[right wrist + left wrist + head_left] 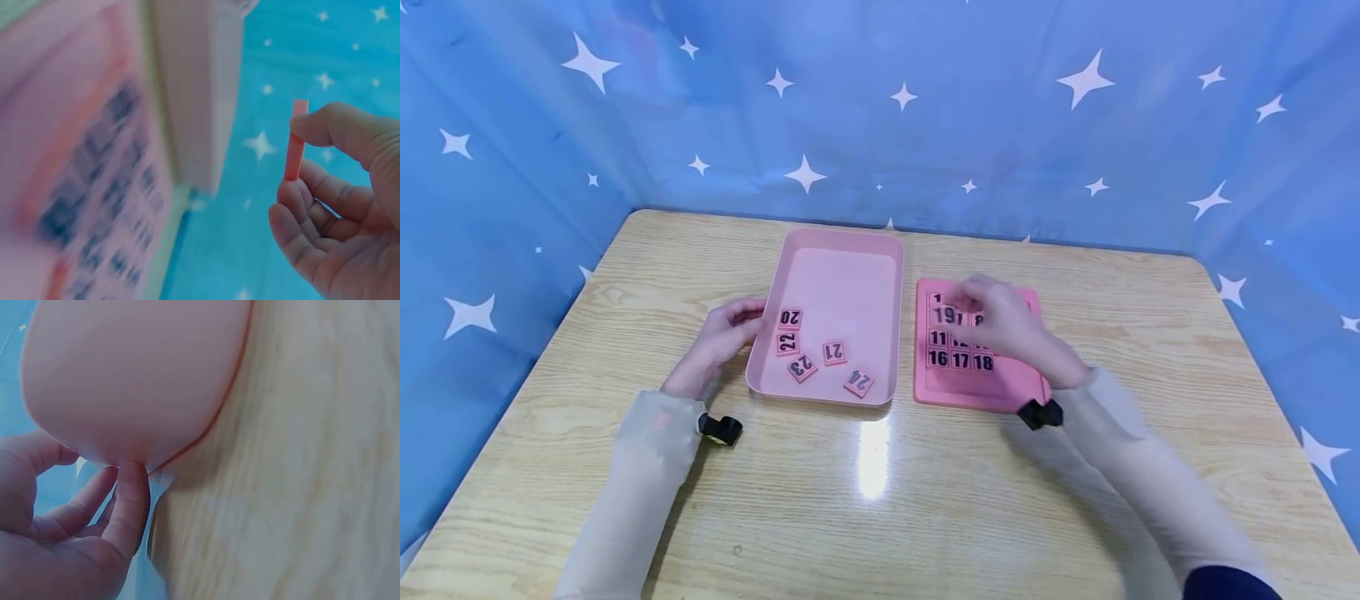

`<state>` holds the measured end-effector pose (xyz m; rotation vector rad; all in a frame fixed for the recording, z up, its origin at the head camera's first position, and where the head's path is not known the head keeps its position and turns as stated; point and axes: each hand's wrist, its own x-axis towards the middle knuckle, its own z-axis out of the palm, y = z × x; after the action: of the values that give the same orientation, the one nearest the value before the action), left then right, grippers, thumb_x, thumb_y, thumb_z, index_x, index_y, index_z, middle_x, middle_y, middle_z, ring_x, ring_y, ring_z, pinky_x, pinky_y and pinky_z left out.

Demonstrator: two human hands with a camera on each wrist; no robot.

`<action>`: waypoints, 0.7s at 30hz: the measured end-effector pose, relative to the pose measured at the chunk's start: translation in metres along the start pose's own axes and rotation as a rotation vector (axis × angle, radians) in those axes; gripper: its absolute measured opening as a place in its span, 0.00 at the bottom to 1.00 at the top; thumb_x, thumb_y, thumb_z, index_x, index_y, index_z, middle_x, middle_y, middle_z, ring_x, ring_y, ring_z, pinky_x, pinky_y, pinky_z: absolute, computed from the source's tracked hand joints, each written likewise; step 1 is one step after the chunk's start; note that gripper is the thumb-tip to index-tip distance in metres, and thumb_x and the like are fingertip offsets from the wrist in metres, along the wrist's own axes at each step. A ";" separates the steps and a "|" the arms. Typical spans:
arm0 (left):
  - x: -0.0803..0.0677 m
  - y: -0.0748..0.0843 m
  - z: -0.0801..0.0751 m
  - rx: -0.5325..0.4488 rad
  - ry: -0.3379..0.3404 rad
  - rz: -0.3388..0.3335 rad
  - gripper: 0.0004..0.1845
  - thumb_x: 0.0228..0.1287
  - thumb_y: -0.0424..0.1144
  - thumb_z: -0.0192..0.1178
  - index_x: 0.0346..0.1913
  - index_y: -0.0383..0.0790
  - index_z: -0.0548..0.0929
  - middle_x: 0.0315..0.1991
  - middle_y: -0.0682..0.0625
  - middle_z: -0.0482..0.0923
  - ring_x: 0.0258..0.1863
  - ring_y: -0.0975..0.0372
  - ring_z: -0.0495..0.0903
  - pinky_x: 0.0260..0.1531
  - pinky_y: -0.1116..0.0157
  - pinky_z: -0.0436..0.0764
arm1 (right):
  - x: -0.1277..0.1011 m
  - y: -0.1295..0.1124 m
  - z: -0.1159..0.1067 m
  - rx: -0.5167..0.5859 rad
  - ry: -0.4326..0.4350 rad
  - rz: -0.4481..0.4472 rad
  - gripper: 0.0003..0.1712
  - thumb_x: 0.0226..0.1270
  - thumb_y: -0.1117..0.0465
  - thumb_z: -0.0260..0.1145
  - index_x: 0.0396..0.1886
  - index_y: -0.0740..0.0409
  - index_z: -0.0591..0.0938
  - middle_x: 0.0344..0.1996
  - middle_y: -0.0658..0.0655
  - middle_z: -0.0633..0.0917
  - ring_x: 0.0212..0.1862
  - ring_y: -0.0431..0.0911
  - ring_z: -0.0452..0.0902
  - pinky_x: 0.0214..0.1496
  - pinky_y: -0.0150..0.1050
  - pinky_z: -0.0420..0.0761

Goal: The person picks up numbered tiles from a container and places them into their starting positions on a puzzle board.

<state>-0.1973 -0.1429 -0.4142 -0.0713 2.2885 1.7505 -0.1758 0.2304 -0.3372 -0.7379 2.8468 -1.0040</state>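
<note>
My left hand [718,342] holds the left side of a shallow pink tray [842,242], its fingertips against the wall [131,447] and the thumb at the rim. Several number tiles lie in the tray's near half: the 20 tile [790,318], 22 tile [787,343], 23 tile [802,367], 21 tile [834,352] and 24 tile [858,382]. Over a pink number board [951,396], my right hand [1000,321] pinches the 19 tile [945,316] between thumb and fingers. That tile [295,144] is edge-on in the right wrist view. My hand hides part of the board's numbers.
Tray and board stand side by side on a light wooden table [805,517], a narrow gap between them. A blue curtain with white stars [850,125] hangs behind and along both sides. Each wrist bears a small black device.
</note>
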 end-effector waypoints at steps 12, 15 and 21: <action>-0.001 0.001 -0.002 0.005 -0.014 0.005 0.24 0.63 0.29 0.54 0.62 0.25 0.67 0.58 0.30 0.69 0.42 0.67 0.73 0.43 0.77 0.76 | -0.073 0.051 -0.004 -0.074 0.040 0.143 0.17 0.44 0.75 0.70 0.39 0.71 0.81 0.31 0.60 0.81 0.33 0.50 0.75 0.35 0.41 0.80; -0.002 0.001 -0.002 0.000 -0.017 0.006 0.24 0.63 0.29 0.54 0.62 0.25 0.67 0.58 0.30 0.69 0.42 0.67 0.73 0.43 0.77 0.76 | -0.079 0.055 -0.001 -0.097 0.035 0.154 0.17 0.43 0.75 0.70 0.38 0.71 0.81 0.28 0.58 0.79 0.29 0.47 0.72 0.29 0.34 0.77; -0.001 0.001 -0.002 0.005 -0.013 0.007 0.24 0.63 0.29 0.54 0.62 0.25 0.67 0.57 0.30 0.69 0.44 0.64 0.73 0.43 0.77 0.76 | -0.084 0.060 0.005 -0.126 0.019 0.160 0.15 0.42 0.73 0.73 0.34 0.67 0.81 0.26 0.55 0.77 0.28 0.46 0.69 0.26 0.32 0.72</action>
<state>-0.1967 -0.1449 -0.4127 -0.0502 2.2871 1.7431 -0.1254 0.3052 -0.3875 -0.5003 2.9513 -0.8212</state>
